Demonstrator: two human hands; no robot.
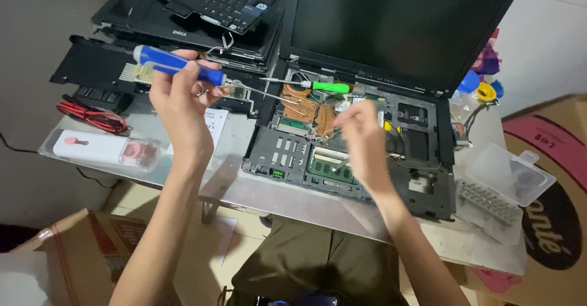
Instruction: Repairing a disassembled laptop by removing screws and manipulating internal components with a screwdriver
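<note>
Left hand (180, 101) gripping blue screwdriver (177, 64), right hand (364, 144) pinched over opened laptop (367, 147) near table edge (293, 199)

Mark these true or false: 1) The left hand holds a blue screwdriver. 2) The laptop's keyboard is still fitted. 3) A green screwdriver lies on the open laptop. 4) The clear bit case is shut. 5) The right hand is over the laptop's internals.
1) The left hand holds a blue screwdriver: true.
2) Keyboard fitted: false. The open laptop shows bare boards and copper pipes.
3) A green screwdriver lies on it: true.
4) Bit case shut: false. Its lid stands open.
5) The right hand is over the internals: true.
</note>
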